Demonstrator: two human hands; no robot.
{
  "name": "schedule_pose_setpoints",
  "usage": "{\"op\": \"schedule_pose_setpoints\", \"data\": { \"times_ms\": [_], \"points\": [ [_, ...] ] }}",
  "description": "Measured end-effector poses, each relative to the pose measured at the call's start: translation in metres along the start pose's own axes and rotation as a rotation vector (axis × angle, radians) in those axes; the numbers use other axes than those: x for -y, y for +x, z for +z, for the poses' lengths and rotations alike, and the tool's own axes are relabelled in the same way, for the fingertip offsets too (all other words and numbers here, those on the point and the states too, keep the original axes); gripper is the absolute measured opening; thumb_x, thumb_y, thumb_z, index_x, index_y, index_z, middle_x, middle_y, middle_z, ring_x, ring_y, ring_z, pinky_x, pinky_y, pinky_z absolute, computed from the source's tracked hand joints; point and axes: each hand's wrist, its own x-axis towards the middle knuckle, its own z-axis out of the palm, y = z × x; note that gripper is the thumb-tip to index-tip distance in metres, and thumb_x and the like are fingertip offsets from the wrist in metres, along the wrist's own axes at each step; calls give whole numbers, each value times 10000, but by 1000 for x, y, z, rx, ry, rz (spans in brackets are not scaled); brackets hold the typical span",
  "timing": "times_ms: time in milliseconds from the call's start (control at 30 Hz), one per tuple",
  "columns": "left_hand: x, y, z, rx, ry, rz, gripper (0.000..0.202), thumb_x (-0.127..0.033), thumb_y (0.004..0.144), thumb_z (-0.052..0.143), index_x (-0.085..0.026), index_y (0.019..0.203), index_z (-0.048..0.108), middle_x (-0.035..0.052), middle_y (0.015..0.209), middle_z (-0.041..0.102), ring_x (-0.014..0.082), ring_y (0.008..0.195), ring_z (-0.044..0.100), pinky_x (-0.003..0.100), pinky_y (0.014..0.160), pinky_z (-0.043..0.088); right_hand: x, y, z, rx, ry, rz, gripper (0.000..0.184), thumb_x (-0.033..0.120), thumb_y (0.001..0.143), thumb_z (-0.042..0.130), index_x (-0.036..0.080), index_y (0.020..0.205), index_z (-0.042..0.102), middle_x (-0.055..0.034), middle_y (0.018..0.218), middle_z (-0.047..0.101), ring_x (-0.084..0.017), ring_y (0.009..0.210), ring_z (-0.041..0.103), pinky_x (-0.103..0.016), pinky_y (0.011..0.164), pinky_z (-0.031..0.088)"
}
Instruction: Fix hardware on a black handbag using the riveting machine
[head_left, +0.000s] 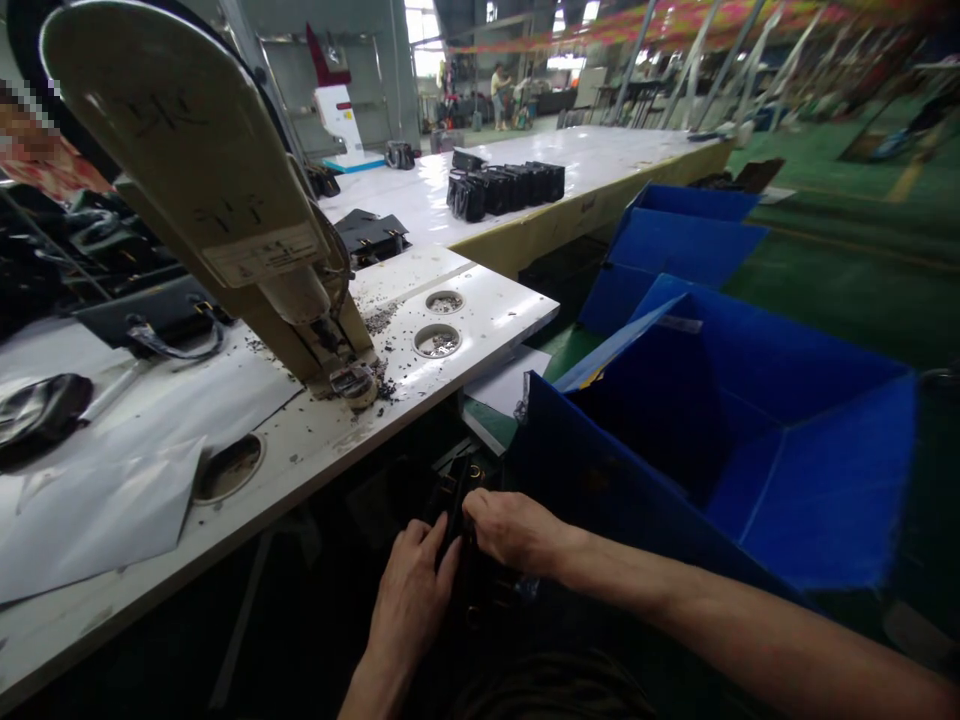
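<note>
Left of the blue box (pixel 840 470), a black article (pixel 455 487) (its lower part lost in shadow) is grasped by the left hand (pixel 409 590), apparently to steady it while the right hand (pixel 514 530) pinches its edge.

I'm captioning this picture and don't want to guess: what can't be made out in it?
All in the head view:
- Black item at the hands: lower part lost in shadow and partly behind the left hand.
- Right hand: its own curl hides whatever it grips.
- Label on the machine: print too small and blurred.
- Blue box: floor partly hidden by its near wall and shadow.
</note>
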Motion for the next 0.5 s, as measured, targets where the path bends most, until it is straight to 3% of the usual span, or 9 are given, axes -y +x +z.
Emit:
{"op": "schedule_pose_setpoints", "data": {
  "times_ms": [133, 233, 367, 500],
  "points": [
    [-3, 3, -4, 11, 2, 5, 393, -367, 1050, 447, -211, 1344, 656, 78, 1030, 616, 258, 968, 618, 424, 920, 522, -7, -4, -7, -8, 113, -7, 426, 263, 950, 592, 216, 1366, 517, -75, 1146, 696, -240, 968, 707, -315, 781, 527],
    [-3, 5, -8, 36, -60, 11, 380, -365, 1037, 473, -227, 1338, 659, 74, 1040, 614, 249, 974, 618, 417, 932, 519, -8, -4, -6, -39, 183, 53, 509, 319, 887, 710, 252, 1356, 527, -88, 1222, 661, -271, 1028, 698, -337, 812, 524],
    [-1, 6, -9, 54, -129, 5, 422, -379, 1019, 505, -236, 1397, 628, 80, 1110, 616, 252, 1036, 618, 420, 983, 512, -11, 0, 5, -93, 287, 175, 425, 251, 884, 710, 238, 1267, 527, -36, 1071, 723, -234, 944, 718, -307, 781, 508],
    [-2, 5, -8, 49, -157, -12, 442, -417, 1013, 515, -254, 1408, 628, 75, 1104, 625, 253, 1049, 634, 415, 982, 521, -17, 2, 6, -94, 357, 207, 303, 234, 871, 697, 219, 1147, 574, -3, 937, 757, -192, 822, 718, -260, 676, 470]
  ]
}}
